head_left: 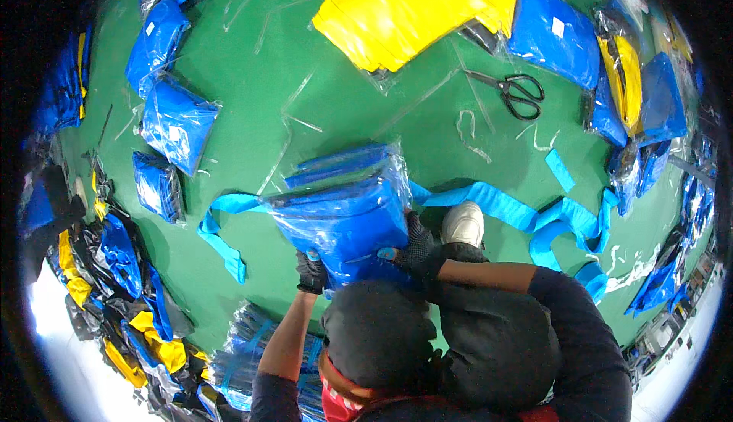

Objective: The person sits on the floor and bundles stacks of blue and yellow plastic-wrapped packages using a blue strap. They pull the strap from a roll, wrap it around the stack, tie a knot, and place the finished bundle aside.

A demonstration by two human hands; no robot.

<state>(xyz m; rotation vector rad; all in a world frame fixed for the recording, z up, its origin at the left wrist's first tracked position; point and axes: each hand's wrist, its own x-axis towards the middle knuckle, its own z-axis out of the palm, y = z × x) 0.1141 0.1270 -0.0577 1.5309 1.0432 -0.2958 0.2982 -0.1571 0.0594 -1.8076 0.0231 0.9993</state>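
A stack of blue folded packages (343, 220) in clear plastic wrap lies on the green floor in front of me. My left hand (311, 272), in a dark glove, is closed on the near left edge of the stack, its thumb on top. My right hand (420, 248), also gloved, grips the right side with the thumb over the blue plastic. A light blue strap (489, 199) runs across the floor and passes under the stack. Its loose end (229, 239) comes out on the left, and a loosely curled length (546, 246) lies at the right.
Black-handled scissors (519, 98) and a short light blue strap piece (560, 170) lie to the right. Yellow packages (405, 10) are at the far side. Blue packages (179, 120) line the left; a heap of black, blue and yellow items (114, 292) is nearer. My white shoe (463, 225) stands beside the strap.
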